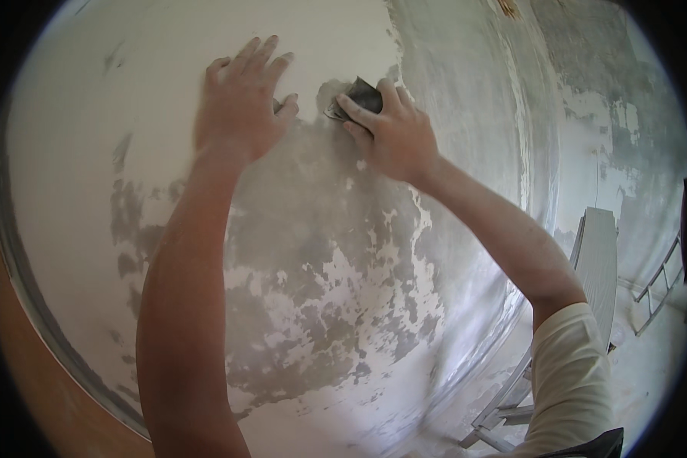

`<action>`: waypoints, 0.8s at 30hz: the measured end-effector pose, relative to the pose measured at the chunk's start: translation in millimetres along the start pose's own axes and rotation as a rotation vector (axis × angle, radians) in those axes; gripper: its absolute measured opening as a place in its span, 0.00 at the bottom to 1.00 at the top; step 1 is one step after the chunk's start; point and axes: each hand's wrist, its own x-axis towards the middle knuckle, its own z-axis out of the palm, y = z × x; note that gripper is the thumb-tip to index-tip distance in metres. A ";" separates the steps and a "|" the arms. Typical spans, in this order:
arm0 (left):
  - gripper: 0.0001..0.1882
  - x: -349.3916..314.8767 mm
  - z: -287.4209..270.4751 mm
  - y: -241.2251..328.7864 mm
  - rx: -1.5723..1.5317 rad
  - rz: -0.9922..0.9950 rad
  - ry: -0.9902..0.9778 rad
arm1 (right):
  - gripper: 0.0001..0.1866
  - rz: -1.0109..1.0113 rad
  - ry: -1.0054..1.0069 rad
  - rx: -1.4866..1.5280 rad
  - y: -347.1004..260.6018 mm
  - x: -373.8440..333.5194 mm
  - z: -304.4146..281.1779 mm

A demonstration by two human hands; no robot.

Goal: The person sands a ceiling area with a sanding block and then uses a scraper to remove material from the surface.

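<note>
A patchy wall (pixel 313 206), white over grey, fills most of the view. High on it my left hand (pixel 240 107) rests with its fingers spread and pointing up. A small dark patch shows beside that thumb; whether it is a thing or bare wall I cannot tell. To its right, my right hand (pixel 404 137) grips a folded dark sheet that looks like sandpaper (pixel 366 97), pressing it to the wall. Its thumb lies across the sheet's near face. Just left of the sheet is a grey spot in the white coating.
A long pale board (pixel 599 259) leans at the right, beside my right arm. Below it stand the rungs of a metal ladder (pixel 504 416), and another ladder (pixel 659 286) is at the far right. An orange-brown surface (pixel 61 404) borders the wall at lower left.
</note>
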 end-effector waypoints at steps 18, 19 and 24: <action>0.29 9.8 -5.1 17.9 -0.040 -0.033 0.033 | 0.21 0.575 0.068 -0.140 74.0 21.7 -0.1; 0.29 7.8 -3.2 15.6 -0.027 -0.031 0.032 | 0.21 0.650 0.090 -0.165 72.0 25.2 5.5; 0.28 -1.5 0.4 -0.1 -0.034 -0.032 0.076 | 0.22 0.142 0.028 0.006 -4.3 -7.4 5.5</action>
